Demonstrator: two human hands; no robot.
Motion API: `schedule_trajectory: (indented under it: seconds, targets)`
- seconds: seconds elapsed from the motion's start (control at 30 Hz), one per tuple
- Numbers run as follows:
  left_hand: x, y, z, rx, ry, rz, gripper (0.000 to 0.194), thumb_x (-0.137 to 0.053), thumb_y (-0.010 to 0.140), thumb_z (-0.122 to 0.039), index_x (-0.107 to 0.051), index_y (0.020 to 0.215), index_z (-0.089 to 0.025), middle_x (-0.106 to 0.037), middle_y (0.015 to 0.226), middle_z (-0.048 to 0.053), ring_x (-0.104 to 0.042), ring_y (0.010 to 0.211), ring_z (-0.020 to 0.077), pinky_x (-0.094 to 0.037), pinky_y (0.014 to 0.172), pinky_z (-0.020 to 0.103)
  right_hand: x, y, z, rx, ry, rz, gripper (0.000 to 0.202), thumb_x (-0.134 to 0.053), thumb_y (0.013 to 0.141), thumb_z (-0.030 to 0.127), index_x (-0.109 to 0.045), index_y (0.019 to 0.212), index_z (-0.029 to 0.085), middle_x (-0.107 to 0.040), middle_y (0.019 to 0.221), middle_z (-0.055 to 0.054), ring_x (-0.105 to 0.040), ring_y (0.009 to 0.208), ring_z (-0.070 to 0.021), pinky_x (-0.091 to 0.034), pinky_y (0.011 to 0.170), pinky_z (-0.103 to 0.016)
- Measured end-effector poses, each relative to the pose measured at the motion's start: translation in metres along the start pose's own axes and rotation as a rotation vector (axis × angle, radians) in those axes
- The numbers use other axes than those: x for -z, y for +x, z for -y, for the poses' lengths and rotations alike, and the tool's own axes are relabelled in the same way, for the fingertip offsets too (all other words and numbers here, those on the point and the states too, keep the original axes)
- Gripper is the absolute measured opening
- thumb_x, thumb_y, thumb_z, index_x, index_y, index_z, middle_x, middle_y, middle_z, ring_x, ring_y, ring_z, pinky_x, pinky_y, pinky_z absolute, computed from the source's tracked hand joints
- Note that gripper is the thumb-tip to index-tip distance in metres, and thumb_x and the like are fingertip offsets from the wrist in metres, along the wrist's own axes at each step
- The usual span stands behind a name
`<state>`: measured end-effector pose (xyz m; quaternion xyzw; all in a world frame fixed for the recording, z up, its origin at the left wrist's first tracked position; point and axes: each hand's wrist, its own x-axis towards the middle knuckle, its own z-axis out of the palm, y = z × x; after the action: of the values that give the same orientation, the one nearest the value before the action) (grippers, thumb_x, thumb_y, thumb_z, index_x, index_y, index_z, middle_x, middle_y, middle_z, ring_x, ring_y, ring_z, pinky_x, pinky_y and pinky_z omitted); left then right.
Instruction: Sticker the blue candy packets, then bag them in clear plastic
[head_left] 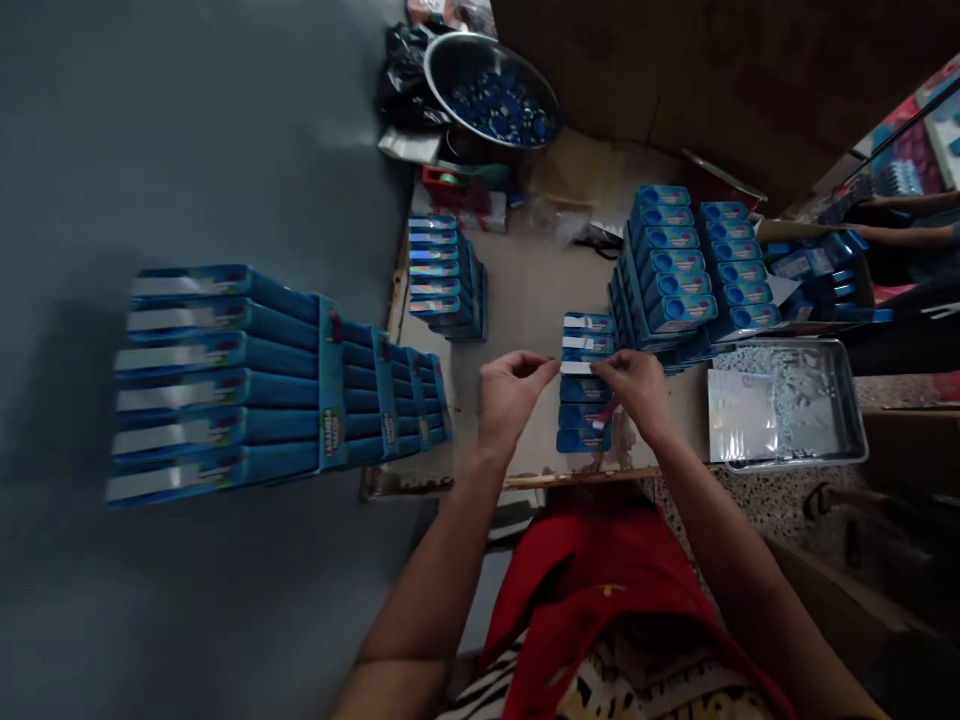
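Note:
A column of small blue boxes (583, 413) lies in front of me on the table. A white strip (576, 368), which looks like a sticker, spans one of them. My left hand (513, 392) pinches the strip's left end between thumb and fingertips. At its other end, my right hand (634, 385) is closed with thumb and finger on the strip. Boxes farther up the column carry similar white strips, while those nearer me show bare blue faces. A small pinkish piece hangs below my right hand; I cannot make out what it is.
Tall stacks of blue boxes (285, 390) stand at the left, with more stacks (679, 260) at the right. Behind are a metal bowl (435, 62) of blue round pieces and a red tape dispenser (436, 184). A metal tray (851, 410) with silvery sheets sits right, near another person's arm (911, 236).

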<state>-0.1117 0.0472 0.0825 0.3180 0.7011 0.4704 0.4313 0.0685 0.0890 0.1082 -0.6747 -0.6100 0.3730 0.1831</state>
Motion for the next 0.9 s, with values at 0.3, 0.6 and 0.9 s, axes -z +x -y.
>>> schedule_trajectory:
  seconds: [0.3, 0.6, 0.9]
  targets:
    - [0.000, 0.022, 0.017, 0.185, -0.305, 0.127, 0.035, -0.090, 0.055, -0.040, -0.071, 0.071, -0.015, -0.072, 0.066, 0.004, -0.070, 0.065, 0.0180, -0.058, 0.067, 0.029, -0.012, 0.010, 0.009, -0.072, -0.095, -0.003, 0.021, -0.075, 0.085, 0.040, -0.079, 0.075, 0.022, -0.071, 0.063, 0.001, -0.070, 0.066, -0.0187, -0.043, 0.064, -0.027]
    - [0.001, 0.024, 0.019, 0.214, -0.322, 0.183, 0.043, -0.095, 0.052, -0.045, -0.072, 0.072, -0.015, -0.074, 0.069, 0.007, -0.071, 0.066, 0.0180, -0.059, 0.068, 0.030, -0.013, 0.010, 0.003, -0.041, -0.088, -0.026, 0.021, -0.074, 0.084, 0.041, -0.079, 0.077, 0.023, -0.075, 0.072, -0.002, -0.070, 0.072, -0.0210, -0.045, 0.067, -0.028]
    - [0.000, 0.022, 0.023, 0.249, -0.362, 0.171, 0.044, -0.095, 0.051, -0.046, -0.073, 0.073, -0.014, -0.074, 0.068, 0.006, -0.072, 0.067, 0.0185, -0.059, 0.068, 0.029, -0.012, 0.009, 0.008, -0.029, -0.141, -0.044, 0.021, -0.075, 0.084, 0.040, -0.078, 0.074, 0.023, -0.076, 0.074, -0.002, -0.070, 0.075, -0.0216, -0.044, 0.070, -0.029]
